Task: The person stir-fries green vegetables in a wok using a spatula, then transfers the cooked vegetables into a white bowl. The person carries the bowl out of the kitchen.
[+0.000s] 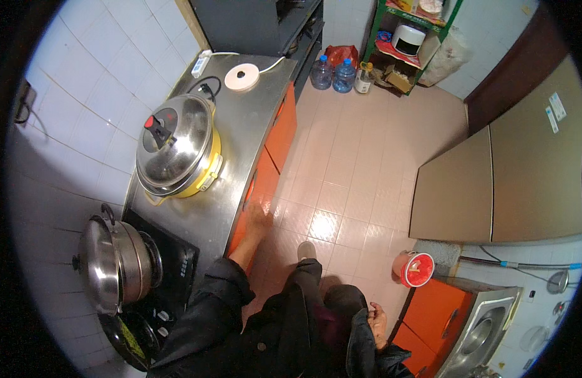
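Observation:
My left hand (258, 221) reaches down beside an orange cabinet door (265, 182), just below its curved handle (249, 191). The hand is blurred, and I cannot tell whether it touches the door or grips anything. My right hand (377, 323) hangs by my right leg with its fingers loosely curled and apart, and nothing shows in it. Above the door runs a stainless-steel counter (229, 165), on which stands a yellow electric pot (203, 177) under a domed metal lid (189, 137).
A steel steamer pot (132, 264) stands on a black gas stove (182, 250). Water bottles (343, 78) stand by a green shelf rack (373, 38). To the right are a large refrigerator (453, 189), a red-lined bucket (417, 269) and a sink (477, 338).

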Demonstrator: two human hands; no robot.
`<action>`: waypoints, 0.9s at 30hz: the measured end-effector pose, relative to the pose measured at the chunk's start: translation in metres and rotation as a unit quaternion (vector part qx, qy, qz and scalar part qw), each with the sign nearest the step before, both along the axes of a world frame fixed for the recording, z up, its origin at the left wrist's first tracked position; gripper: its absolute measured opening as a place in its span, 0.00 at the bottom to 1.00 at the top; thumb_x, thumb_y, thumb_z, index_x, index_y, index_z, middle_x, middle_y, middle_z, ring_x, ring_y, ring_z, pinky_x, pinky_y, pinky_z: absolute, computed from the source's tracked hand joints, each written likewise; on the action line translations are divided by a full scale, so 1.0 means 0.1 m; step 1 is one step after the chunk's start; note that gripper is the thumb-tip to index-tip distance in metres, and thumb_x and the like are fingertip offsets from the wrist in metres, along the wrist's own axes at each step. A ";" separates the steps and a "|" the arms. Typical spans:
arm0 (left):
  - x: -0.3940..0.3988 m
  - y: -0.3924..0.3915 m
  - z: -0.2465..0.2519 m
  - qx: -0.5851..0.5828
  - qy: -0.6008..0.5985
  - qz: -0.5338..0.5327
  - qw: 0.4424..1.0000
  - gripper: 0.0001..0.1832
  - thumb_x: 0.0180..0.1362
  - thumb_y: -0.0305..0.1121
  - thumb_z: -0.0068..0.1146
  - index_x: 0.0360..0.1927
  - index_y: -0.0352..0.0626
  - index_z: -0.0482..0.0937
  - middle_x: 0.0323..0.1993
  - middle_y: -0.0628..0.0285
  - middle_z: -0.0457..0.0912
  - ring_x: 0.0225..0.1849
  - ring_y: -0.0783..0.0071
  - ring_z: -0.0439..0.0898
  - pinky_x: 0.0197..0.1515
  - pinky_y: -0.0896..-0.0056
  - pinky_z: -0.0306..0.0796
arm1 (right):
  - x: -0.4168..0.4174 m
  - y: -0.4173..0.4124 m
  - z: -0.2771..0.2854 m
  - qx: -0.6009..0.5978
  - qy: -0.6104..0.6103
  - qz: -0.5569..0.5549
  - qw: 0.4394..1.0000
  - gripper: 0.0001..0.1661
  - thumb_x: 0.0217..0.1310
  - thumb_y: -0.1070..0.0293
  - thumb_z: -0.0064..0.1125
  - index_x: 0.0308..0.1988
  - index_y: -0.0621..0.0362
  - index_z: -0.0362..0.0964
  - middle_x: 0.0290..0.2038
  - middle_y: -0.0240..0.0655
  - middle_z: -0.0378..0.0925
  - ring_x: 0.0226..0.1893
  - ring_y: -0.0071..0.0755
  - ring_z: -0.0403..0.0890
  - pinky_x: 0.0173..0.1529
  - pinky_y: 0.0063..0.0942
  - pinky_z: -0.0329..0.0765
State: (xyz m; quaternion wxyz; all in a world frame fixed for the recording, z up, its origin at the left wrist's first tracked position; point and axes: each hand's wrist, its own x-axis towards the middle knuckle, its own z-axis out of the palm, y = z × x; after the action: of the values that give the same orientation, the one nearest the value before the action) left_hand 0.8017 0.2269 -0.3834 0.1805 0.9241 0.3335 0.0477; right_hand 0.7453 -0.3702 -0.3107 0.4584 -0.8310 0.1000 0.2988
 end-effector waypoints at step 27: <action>0.47 -0.62 0.19 -0.026 0.015 0.089 0.996 0.32 0.56 0.37 0.63 0.63 0.34 0.71 0.58 0.40 0.76 0.61 0.42 0.74 0.65 0.43 0.65 | 0.00 0.28 -0.15 -0.069 0.009 0.338 0.938 0.23 0.74 0.54 0.57 0.61 0.50 0.74 0.24 0.33 0.78 0.20 0.34 0.76 0.26 0.32 0.72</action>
State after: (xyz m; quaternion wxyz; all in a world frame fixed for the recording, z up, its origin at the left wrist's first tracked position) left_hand 0.8490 0.1645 -0.3645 0.1942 0.8863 0.4183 0.0415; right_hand 0.7450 -0.3427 -0.3252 0.2712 -0.8424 -0.1625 0.4363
